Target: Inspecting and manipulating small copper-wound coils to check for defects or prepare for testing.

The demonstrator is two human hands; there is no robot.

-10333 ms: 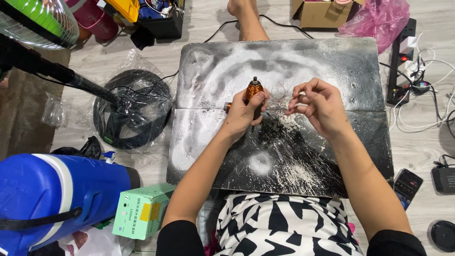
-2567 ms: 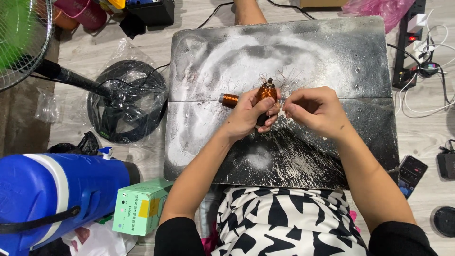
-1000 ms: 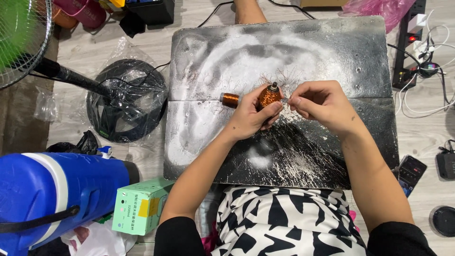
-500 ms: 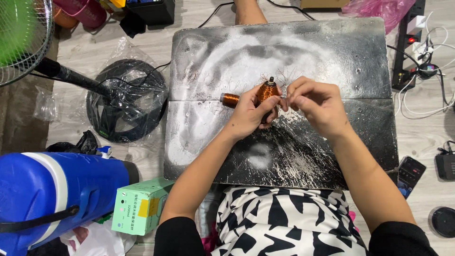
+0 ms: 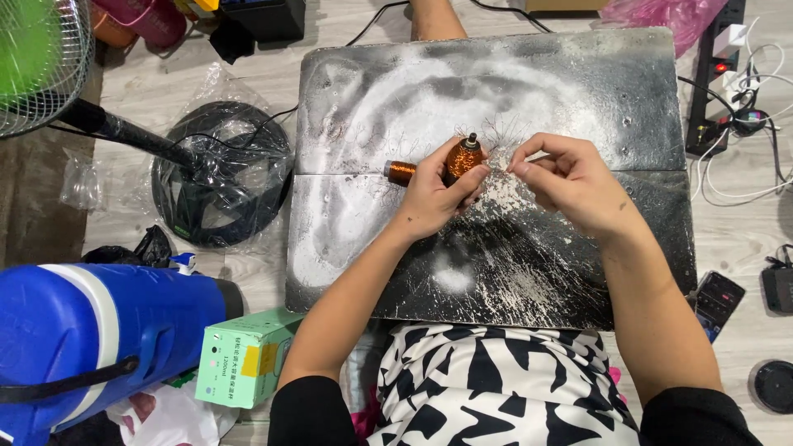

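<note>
Left hand (image 5: pixel 434 194) fingers grasping copper coil (image 5: pixel 462 158); right hand (image 5: pixel 570 177) fingers pinching fine wire. Small spool (image 5: pixel 401 172) just beside, on dusty board (image 5: pixel 578 74); fan base (image 5: pixel 219 186) left.

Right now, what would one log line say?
left hand: holds copper coil | right hand: pinches fine wire beside coil | surface: dusty dark board

A dark board (image 5: pixel 578 91), smeared with white dust, lies on the pale wooden floor (image 5: pixel 140 107); a small copper wire spool (image 5: pixel 401 172) lies on it. Around the board on the floor sit a fan base (image 5: pixel 219 186) wrapped in plastic, a green box (image 5: pixel 239 362), a blue jug (image 5: pixel 91 330), a power strip (image 5: pixel 719 74) and a phone (image 5: pixel 717 302).
</note>
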